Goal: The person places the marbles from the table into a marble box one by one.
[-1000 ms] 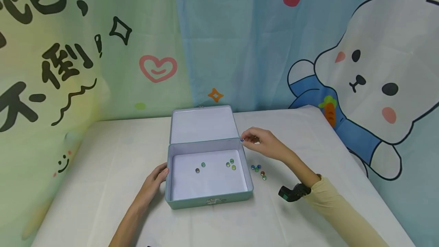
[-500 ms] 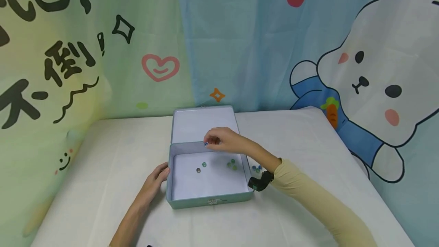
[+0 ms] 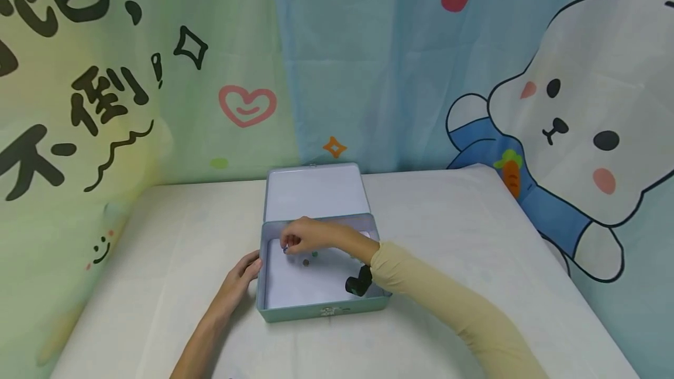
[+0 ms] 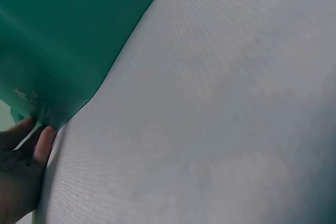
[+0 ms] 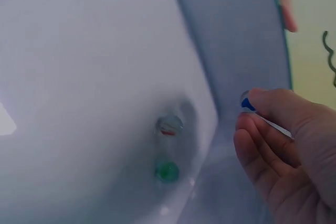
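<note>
A shallow green tin box [image 3: 295,314] lies on the white cloth with its hinged lid [image 3: 316,195] laid back. Over the box's left part, my right hand [image 3: 308,234] pinches a clear marble with a blue swirl [image 5: 247,103] between thumb and fingertips. Below it on the box floor sit a green marble [image 5: 167,172] and a clear marble with a red streak [image 5: 169,125]. Other marbles farther right are mostly covered by my right arm. Against the outside of the box's left wall, my left hand [image 3: 237,282] rests with its fingers fairly straight, touching the wall.
A white cloth [image 3: 174,238] covers the table. Behind it hangs a printed curtain [image 3: 337,75] with a cartoon rabbit. The black wrist camera [image 3: 359,281] on my right arm hangs over the box's right side. My sleeve [image 3: 437,285] crosses the table's right part.
My right hand, pinching the blue marble, has travelled left from beside the box's back right corner to over its left part, lowering a little. My left hand has stayed put.
</note>
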### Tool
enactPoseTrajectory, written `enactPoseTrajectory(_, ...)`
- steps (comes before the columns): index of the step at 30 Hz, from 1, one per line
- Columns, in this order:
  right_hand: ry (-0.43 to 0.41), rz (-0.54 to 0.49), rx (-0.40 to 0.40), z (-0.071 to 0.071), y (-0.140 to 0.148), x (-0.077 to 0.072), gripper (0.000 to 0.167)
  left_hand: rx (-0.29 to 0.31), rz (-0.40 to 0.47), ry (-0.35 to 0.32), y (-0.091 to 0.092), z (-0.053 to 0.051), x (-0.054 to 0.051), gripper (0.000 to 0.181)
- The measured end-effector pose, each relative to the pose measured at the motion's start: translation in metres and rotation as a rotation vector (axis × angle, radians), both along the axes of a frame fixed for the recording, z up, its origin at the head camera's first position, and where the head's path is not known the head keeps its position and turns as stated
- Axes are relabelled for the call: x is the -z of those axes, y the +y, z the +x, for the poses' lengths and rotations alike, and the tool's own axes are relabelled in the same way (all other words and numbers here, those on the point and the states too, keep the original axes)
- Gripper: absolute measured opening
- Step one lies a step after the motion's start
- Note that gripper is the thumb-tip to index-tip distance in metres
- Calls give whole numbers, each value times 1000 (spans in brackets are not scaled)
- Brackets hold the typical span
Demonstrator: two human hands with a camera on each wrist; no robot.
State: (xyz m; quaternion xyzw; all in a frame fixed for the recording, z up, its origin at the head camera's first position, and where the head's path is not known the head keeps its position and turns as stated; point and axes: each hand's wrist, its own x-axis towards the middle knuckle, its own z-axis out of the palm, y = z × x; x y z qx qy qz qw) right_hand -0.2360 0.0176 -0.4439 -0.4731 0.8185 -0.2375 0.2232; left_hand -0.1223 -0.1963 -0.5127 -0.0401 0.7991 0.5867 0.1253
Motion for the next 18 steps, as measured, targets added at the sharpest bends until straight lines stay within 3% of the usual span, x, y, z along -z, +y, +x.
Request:
enactPoseTrajectory(7, 60, 136, 2, -4, -16, 15, 8, -11, -9, -13, 0, -1, 3, 58)
enactPoseTrajectory(18, 57, 156, 39, -4, -21, 27, 7, -2, -8, -10, 0, 0, 2, 58)
